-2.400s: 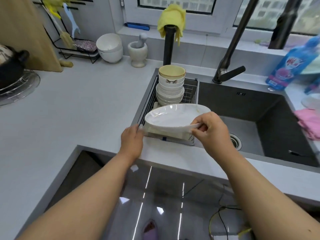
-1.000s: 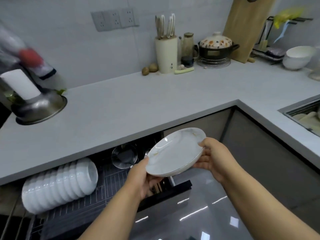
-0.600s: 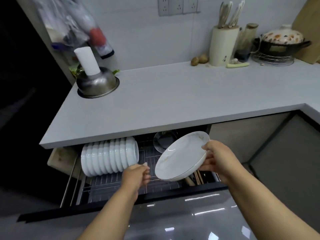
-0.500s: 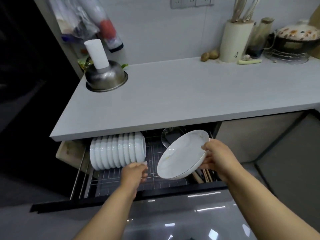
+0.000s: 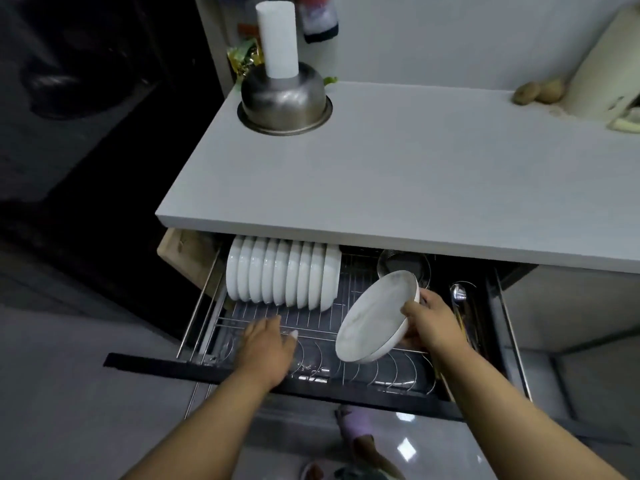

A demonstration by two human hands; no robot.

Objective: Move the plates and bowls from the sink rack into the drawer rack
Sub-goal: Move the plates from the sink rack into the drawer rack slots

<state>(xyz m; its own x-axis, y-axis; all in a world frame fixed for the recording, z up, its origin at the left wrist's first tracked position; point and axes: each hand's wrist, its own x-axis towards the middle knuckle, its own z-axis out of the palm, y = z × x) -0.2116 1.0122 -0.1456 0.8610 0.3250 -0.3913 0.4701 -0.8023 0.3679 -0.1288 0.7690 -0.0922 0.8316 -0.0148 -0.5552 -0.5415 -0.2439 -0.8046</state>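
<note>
Round glossy plate (image 5: 375, 318) over wire rack (image 5: 346, 358)

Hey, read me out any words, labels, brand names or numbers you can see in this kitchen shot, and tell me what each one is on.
None can be read.
Yellow-green packet behind the steel bowl: printing too blurred to read.
Cream container at the right edge of the counter: a dark mark, too small to read.
Plate, stacked bowls and drawer rack: no writing visible.

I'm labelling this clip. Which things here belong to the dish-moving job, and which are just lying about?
Job: plate in the right hand; drawer rack; racked bowls; left hand over the rack.

Lying about: steel bowl, paper roll, potatoes, ladle.
</note>
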